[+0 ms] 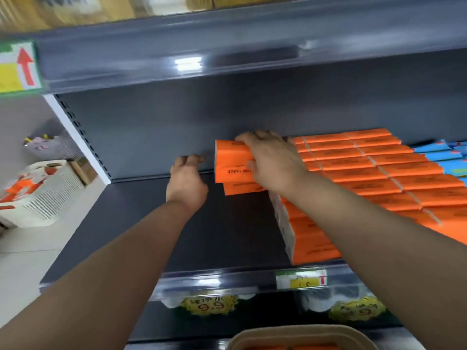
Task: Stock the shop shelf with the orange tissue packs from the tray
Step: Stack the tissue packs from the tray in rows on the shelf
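My right hand grips an orange tissue pack at the back of the dark shelf, holding it on top of another orange pack. My left hand hovers just left of these packs with loosely curled fingers and holds nothing. Right of my right hand, rows of stocked orange packs fill the shelf. The tan tray shows at the bottom edge, with orange packs barely visible inside.
Blue packs lie at the far right of the shelf. A white slotted crate with orange packs stands on the floor at left. Price tags hang on the shelf's front edge. Another shelf board runs overhead.
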